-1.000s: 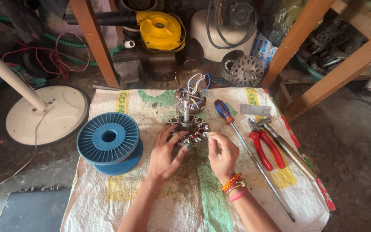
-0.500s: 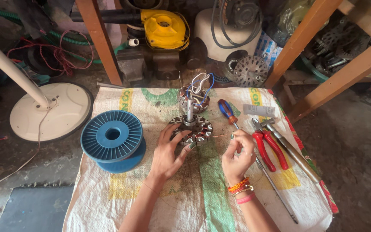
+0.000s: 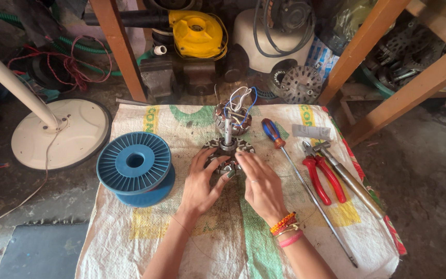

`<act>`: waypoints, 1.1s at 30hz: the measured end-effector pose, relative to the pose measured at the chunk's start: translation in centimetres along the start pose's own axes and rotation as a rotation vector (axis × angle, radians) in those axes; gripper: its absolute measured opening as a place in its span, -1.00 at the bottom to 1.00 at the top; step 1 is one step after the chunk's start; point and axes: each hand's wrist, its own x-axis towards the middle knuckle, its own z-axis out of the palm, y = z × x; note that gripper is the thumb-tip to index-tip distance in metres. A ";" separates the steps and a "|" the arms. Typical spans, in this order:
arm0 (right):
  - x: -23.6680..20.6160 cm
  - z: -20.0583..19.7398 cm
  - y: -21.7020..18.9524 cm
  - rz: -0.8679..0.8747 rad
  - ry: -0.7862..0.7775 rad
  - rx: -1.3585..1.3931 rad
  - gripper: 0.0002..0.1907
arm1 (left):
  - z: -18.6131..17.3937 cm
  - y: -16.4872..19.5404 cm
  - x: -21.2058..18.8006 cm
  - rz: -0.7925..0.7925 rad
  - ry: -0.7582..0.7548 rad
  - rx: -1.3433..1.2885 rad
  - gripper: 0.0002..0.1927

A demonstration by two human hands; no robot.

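right hand back on stator, left hand beside

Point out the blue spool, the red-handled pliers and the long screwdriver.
blue spool (image 3: 134, 161): head view, on its ribbed top flange.
red-handled pliers (image 3: 322, 178): head view, on the red handles.
long screwdriver (image 3: 273, 133): head view, on its blue-and-red handle.

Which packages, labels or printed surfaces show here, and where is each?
Small white-grey flat packet: on the sack, right of the blue-and-red-handled screwdriver, oblong.
Woven white plastic sack: spread as a mat under the hands, green and yellow printed patches, red-green edge stripe.
Blue-and-white patterned bag: behind the mat, by the round metal grille.
No screens or signs.
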 end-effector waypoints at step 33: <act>-1.6 -0.3 1.4 0.445 0.205 0.152 -0.48 | -0.1 0.1 -0.1 -0.008 -0.008 -0.005 -0.52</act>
